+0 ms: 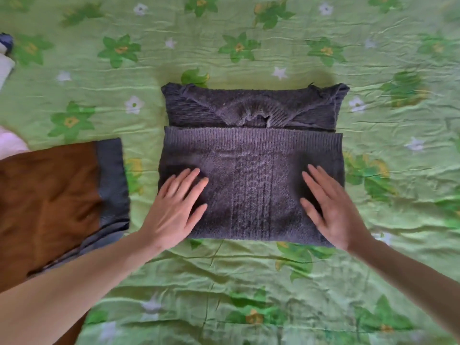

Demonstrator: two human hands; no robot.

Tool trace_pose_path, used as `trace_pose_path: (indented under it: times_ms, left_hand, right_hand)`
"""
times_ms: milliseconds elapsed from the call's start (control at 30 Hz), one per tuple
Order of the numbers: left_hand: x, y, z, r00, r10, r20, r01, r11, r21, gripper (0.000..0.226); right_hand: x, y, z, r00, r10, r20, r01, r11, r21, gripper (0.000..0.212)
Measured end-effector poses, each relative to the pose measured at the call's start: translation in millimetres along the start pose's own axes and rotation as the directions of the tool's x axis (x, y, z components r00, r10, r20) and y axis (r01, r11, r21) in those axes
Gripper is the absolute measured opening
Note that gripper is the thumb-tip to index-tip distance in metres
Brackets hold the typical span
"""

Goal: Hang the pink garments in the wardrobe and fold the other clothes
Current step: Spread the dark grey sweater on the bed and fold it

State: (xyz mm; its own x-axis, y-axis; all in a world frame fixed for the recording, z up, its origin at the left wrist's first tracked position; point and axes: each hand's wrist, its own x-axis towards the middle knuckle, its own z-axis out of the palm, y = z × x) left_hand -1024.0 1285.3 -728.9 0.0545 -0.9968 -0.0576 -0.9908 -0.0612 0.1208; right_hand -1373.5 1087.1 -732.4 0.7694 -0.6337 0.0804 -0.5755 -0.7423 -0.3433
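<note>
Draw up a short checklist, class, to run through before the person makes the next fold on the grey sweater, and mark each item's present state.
1. Grey knitted sweater lies flat on the green floral bedsheet: ok.
2. Hem folded up, its ribbed edge just below the collar: ok.
3. Left hand rests flat on the sweater, fingers straight: ok.
4. Right hand flat likewise: ok.
5. Sleeves tucked inside: cannot tell.
6. Brown garment lies apart from the sweater: ok.
</note>
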Motion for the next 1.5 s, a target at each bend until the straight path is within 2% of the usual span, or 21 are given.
trace_pose_path:
  times_ms: [100,200,267,333,433,533,733,867,1000,1033,1067,1133,1233,1300,1400,1500]
  left_hand:
    - [-32,-3,11,0.985,0.120,0.127,-0.126,0.991,0.037,0.069]
    - [-48,-9,8,0.968,0.179,0.175,-0.190,0.981,0.046,0.081]
    - [-48,-10,6,0.964,0.180,0.198,-0.193,0.980,0.049,0.089]
    - [-46,-10,5,0.962,0.164,0.217,-0.180,0.982,0.056,0.101]
    - [-46,-11,3,0.976,0.081,0.204,-0.096,0.994,0.061,0.115]
    - [-50,-6,0,0.985,0.061,0.161,-0.075,0.994,0.083,0.107]
    - [-58,4,-21,0.976,0.077,0.202,-0.112,0.979,0.169,0.090]
    - [-77,14,-48,0.951,0.127,0.282,-0.188,0.962,0.200,0.090]
    - [-118,40,-81,0.889,0.203,0.411,-0.263,0.960,0.093,0.081]
    - [-131,46,-86,0.851,0.202,0.485,-0.256,0.966,0.046,0.076]
    - [-140,50,-90,0.817,0.159,0.554,-0.182,0.983,-0.014,0.072]
    - [-150,52,-94,0.831,0.085,0.550,-0.017,0.992,-0.129,0.064]
    - [-149,42,-95,0.916,-0.043,0.399,0.170,0.942,-0.288,0.042]
    - [-145,35,-89,0.933,-0.228,0.278,0.325,0.867,-0.379,0.028]
    - [-126,30,-86,0.839,-0.502,0.210,0.530,0.667,-0.524,0.015]
    - [-107,25,-83,0.707,-0.667,0.237,0.618,0.418,-0.666,0.009]
  right_hand:
    - [-38,-5,14,0.995,0.002,0.103,0.006,0.996,-0.085,0.072]
    - [-54,-7,18,0.993,0.053,0.101,-0.037,0.988,-0.153,0.078]
    - [-55,-8,16,0.991,0.048,0.126,-0.028,0.987,-0.157,0.085]
    - [-59,-4,12,0.978,-0.003,0.210,0.042,0.982,-0.183,0.095]
    - [-64,6,3,0.961,-0.083,0.265,0.146,0.963,-0.226,0.098]
    - [-62,5,-6,0.966,-0.042,0.255,0.108,0.962,-0.251,0.105]
    - [-74,-5,-27,0.984,-0.010,0.179,0.070,0.942,-0.329,0.107]
    - [-105,-14,-54,0.961,-0.003,0.275,0.073,0.966,-0.246,0.116]
    - [-153,-29,-84,0.903,-0.037,0.428,0.084,0.992,-0.093,0.126]
    - [-166,-28,-90,0.888,-0.032,0.458,0.057,0.998,-0.041,0.125]
    - [-175,-29,-99,0.871,-0.004,0.492,0.001,1.000,0.006,0.124]
    - [-186,-26,-109,0.845,0.057,0.531,-0.120,0.989,0.085,0.118]
    - [-181,-26,-113,0.848,0.202,0.490,-0.315,0.936,0.158,0.101]
    - [-164,-26,-119,0.851,0.297,0.433,-0.407,0.894,0.187,0.078]
    - [-132,-35,-126,0.850,0.429,0.308,-0.523,0.760,0.386,0.034]
    - [-104,-37,-117,0.764,0.607,0.218,-0.589,0.519,0.620,0.006]
